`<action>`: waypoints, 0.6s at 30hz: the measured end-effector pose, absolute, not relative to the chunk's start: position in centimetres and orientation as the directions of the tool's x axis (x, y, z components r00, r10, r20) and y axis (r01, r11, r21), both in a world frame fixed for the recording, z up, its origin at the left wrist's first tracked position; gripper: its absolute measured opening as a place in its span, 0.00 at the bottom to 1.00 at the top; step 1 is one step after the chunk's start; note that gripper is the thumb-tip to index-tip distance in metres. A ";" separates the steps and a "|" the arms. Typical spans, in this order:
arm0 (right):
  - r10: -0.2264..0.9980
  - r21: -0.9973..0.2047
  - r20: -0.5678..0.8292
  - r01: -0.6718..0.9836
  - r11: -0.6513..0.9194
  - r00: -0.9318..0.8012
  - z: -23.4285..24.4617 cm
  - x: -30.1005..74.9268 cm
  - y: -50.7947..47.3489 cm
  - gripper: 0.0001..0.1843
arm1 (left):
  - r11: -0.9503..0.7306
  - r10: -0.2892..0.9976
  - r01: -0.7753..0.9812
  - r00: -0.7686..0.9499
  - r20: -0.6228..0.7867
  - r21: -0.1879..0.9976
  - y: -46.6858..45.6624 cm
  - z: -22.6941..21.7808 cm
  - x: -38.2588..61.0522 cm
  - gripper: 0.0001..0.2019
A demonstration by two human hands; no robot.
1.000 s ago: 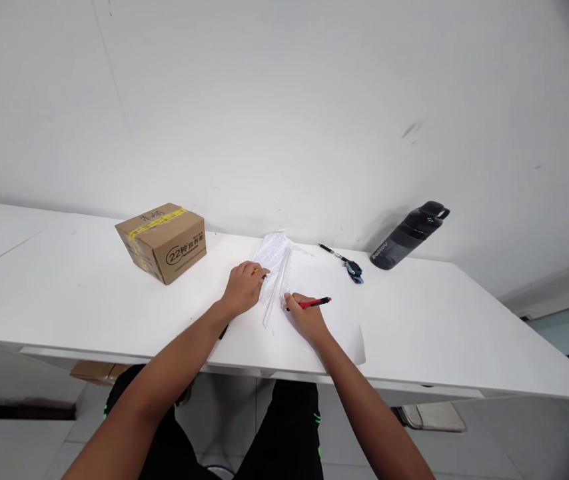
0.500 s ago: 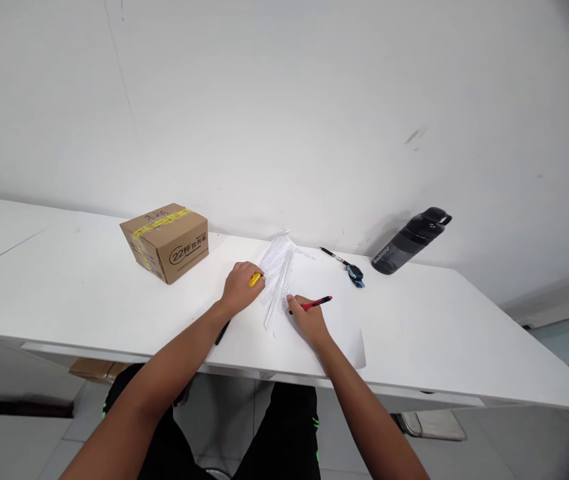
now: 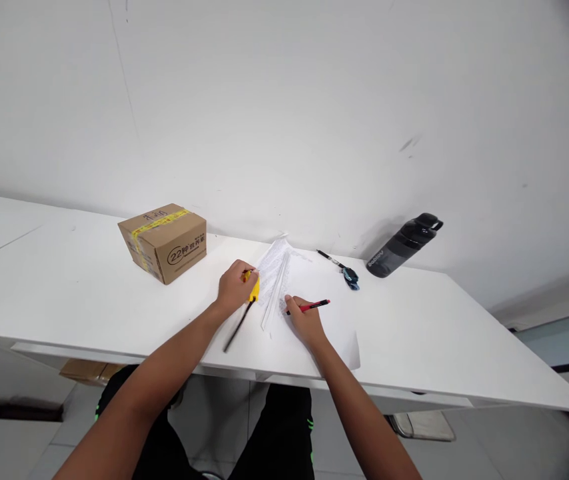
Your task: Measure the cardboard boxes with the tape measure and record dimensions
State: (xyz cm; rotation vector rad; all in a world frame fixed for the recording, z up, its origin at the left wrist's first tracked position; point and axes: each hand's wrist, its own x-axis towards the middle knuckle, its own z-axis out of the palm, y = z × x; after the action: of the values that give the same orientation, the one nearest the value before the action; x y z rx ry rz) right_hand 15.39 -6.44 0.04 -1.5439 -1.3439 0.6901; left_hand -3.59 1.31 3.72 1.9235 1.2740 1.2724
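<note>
My left hand (image 3: 234,288) is closed around a yellow tape measure (image 3: 254,291), whose black strap (image 3: 237,330) hangs down toward the table's front edge. In my right hand (image 3: 307,321) is a red pen (image 3: 316,306), its upper end sticking out to the right. That hand rests on a large white sheet of paper (image 3: 334,333); the pen's tip is too small to make out. Between my hands lie printed sheets (image 3: 275,257) with a folded, raised white edge (image 3: 274,293).
A taped cardboard box (image 3: 179,247) stands at the left. Behind the paper lie a black pen (image 3: 330,259) and a small dark blue item (image 3: 350,277). A dark bottle (image 3: 404,245) stands at the right by the wall (image 3: 284,120). The white table (image 3: 414,333) runs along it.
My left hand has turned, so more of the yellow tape measure and its black strap now shows. My right hand keeps the red pen in nearly the same place. The view has shifted slightly.
</note>
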 end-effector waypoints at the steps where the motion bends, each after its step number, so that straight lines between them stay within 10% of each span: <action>1: 0.959 -0.901 0.149 0.432 0.032 0.240 0.1 15.4 -6.5 0.24 | -0.412 0.908 0.412 0.117 0.402 0.812 1.3 3.7 -3.6 0.08; 18: 0.935 -0.906 0.208 0.417 0.073 0.288 0.4 15.5 -6.8 0.25 | -0.411 0.911 0.232 0.110 0.397 0.881 2.1 2.6 -3.4 0.10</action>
State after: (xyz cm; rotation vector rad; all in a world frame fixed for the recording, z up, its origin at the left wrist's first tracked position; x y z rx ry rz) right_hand 15.47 -6.83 0.44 -1.5224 -1.2997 0.6292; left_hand -3.36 2.09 2.55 1.7420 1.1208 1.3355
